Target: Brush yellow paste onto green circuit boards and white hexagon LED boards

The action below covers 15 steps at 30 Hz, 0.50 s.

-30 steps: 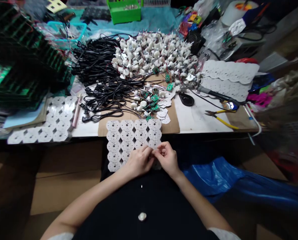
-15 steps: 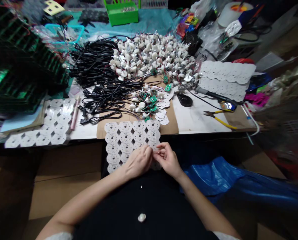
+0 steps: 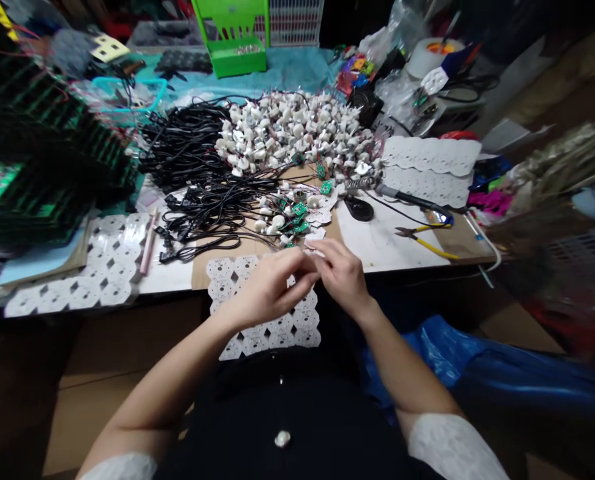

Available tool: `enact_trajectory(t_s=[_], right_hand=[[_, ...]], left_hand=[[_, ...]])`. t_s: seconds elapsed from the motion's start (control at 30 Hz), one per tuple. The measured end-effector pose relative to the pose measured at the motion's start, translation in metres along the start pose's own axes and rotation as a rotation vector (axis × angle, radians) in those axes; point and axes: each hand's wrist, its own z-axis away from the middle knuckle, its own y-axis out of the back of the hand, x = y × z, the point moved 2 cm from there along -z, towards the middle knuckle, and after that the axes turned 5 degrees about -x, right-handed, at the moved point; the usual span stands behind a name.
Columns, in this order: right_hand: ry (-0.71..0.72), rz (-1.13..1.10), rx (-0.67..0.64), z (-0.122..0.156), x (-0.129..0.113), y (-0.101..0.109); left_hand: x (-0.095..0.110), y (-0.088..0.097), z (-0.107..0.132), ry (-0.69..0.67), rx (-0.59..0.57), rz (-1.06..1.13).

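Observation:
A white panel of joined round boards hangs over the table's front edge onto my lap. My left hand is above it, fingers curled and pinched toward my right hand. My right hand meets it at the table edge, fingertips pinched on a small white round board. Just beyond my fingers lie loose white round boards and small green circuit boards on a brown cardboard sheet.
Black cables are piled at centre left, with a heap of white lamp parts behind. Yellow-handled cutters and a soldering iron lie at right. More white panels sit at right and another white panel at left. A blue bag lies below.
Both hands rose from the lower part of the panel to the table's front edge, still pinched together. The view shifted slightly, and the panel now shows below my hands.

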Motion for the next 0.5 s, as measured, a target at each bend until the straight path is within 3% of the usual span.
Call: enact_trajectory(t_s=[0.1, 0.2, 0.27, 0.37, 0.5], right_hand=[[-0.116, -0.219, -0.089, -0.024, 0.000, 0.004], [-0.182, -0.421, -0.149, -0.027, -0.012, 0.008], [-0.192, -0.523, -0.181, -0.026, -0.025, 0.010], [-0.281, -0.743, -0.180, -0.032, -0.036, 0.010], [-0.411, -0.950, -0.103, -0.048, -0.021, 0.011]], left_hand=[[-0.033, 0.010, 0.002, 0.070, -0.052, -0.192], [-0.070, 0.020, 0.012, 0.239, -0.248, -0.274], [-0.076, 0.023, 0.021, 0.288, -0.358, -0.299], [-0.052, 0.027, 0.035, 0.322, -0.301, -0.402], [-0.002, 0.050, 0.077, 0.428, -0.011, -0.424]])
